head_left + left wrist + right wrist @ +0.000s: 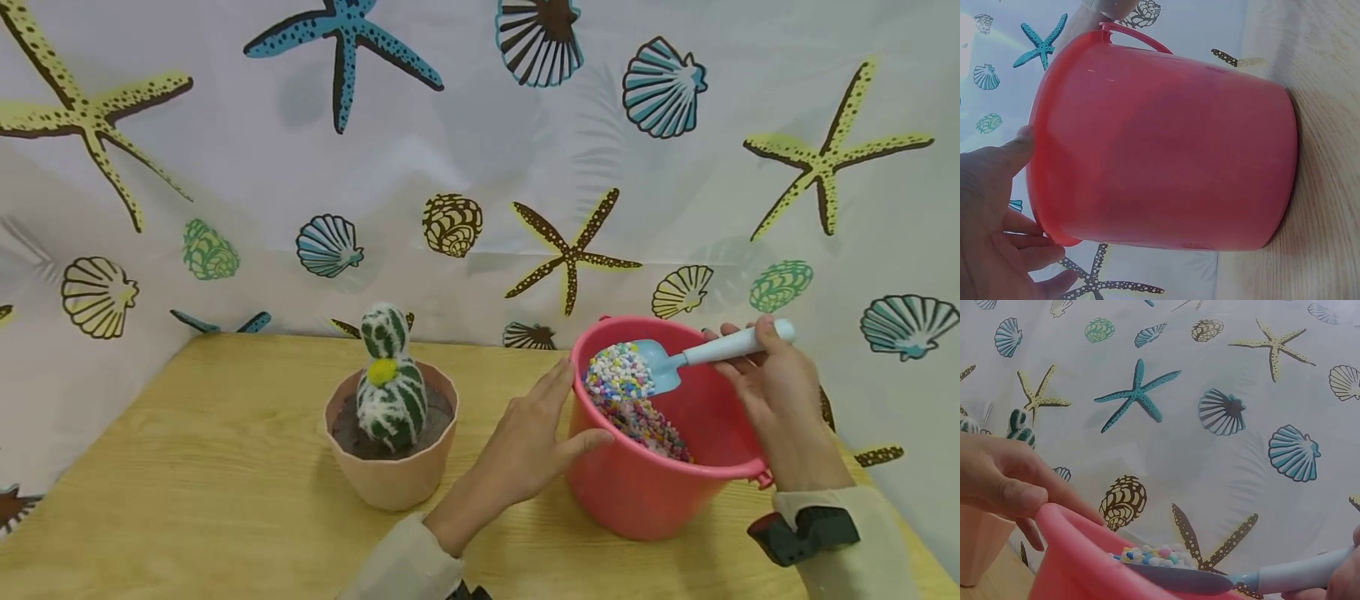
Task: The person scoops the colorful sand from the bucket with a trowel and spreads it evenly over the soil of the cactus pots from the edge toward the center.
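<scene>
A pink bucket (637,500) stands on the table with small multicoloured beads (656,429) inside. My right hand (780,400) grips the pale handle of a light blue toy shovel (663,367), which is tilted over the bucket's mouth. White and coloured beads (1154,556) are heaped on its blade, level with the rim in the right wrist view. My left hand (528,442) rests against the bucket's left rim, fingers extended along the outside and thumb (1022,140) at the edge. The bucket's side fills most of the left wrist view.
Left of the bucket, a cactus (393,400) with white fuzz and a yellow flower sits in a peach pot (393,479). A cloth (465,142) printed with starfish and shells hangs behind the wooden table (210,467).
</scene>
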Demonstrator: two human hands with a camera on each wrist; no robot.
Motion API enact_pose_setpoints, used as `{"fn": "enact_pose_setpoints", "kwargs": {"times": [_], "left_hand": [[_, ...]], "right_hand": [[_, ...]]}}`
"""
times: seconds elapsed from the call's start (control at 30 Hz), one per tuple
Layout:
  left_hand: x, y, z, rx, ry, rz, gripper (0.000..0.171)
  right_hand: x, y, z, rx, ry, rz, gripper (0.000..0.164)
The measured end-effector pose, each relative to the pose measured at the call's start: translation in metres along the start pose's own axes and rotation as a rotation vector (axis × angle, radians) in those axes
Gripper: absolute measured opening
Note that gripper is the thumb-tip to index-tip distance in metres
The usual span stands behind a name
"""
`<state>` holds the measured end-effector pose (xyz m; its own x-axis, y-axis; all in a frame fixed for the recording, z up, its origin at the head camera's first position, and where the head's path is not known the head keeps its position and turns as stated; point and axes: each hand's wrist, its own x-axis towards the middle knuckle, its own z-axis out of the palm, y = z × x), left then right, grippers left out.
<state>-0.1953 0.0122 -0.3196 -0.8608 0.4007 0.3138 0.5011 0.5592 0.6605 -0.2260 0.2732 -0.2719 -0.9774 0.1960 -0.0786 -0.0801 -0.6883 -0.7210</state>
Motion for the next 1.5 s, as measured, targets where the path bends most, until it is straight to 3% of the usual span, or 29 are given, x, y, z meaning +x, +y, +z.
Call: {"fn": "enact_pose_setpoints", "kwargs": {"times": [0.13, 0.3, 0.53, 0.77, 1.03, 1.27, 1.4, 1.5], "left_hand": [[0.0, -0.002, -0.001, -0.021, 0.043, 0.03, 0.087], [0.0, -0.005, -0.002, -0.044, 0.061, 0.049, 0.089], [-0.002, -0.006, 0.002, -0.049, 0.045, 0.032, 0.087], [-0.004, -0.006, 0.003, -0.053, 0.038, 0.035, 0.082], [-0.009, -0.006, -0.002, -0.023, -0.009, -0.019, 0.077], [-0.02, -0.009, -0.011, 0.019, -0.023, -0.087, 0.073], [-0.031, -0.015, -0.015, 0.032, -0.029, -0.082, 0.071], [-0.038, -0.019, -0.018, 0.048, -0.052, -0.076, 0.07]], "right_hand": [[-0.002, 0.005, 0.005, -0.133, -0.042, 0.011, 0.033], [-0.003, 0.01, 0.007, -0.187, -0.06, 0.022, 0.03], [0.001, 0.01, 0.001, -0.095, 0.004, 0.078, 0.028], [0.011, 0.009, -0.01, -0.062, 0.092, 0.018, 0.031], [0.037, 0.005, -0.038, 0.013, 0.055, 0.016, 0.049], [0.01, -0.003, -0.008, 0.146, 0.074, 0.049, 0.049], [0.041, 0.0, -0.041, 0.134, 0.029, -0.01, 0.056], [0.053, 0.002, -0.054, 0.12, 0.0, -0.041, 0.061]]}}
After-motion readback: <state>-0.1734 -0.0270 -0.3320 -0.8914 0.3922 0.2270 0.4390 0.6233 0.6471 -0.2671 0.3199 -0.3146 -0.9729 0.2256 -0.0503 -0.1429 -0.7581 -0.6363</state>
